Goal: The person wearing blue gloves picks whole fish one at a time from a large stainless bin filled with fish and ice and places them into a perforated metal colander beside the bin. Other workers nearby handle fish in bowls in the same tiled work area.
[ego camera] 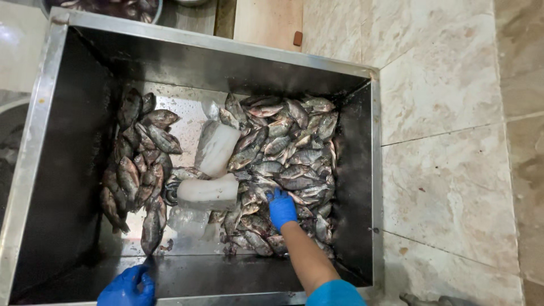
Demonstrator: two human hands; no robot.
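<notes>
One deep steel bin on tiled floor. Two fish heaps inside: larger right heap, smaller left heap; ice blocks between. Right hand, blue-gloved, buried among right-heap fish, grasp unclear. Left hand, gloved, rests at near rim, grip cannot tell.

Blue-gloved right hand and left hand, dark grey fish, whitish ice blocks, silvery steel bin.

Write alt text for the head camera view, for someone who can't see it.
A blue-gloved right hand reaches into grey fish piled in a deep steel bin, beside white ice blocks. The blue-gloved left hand rests at the bin's near edge.
</notes>
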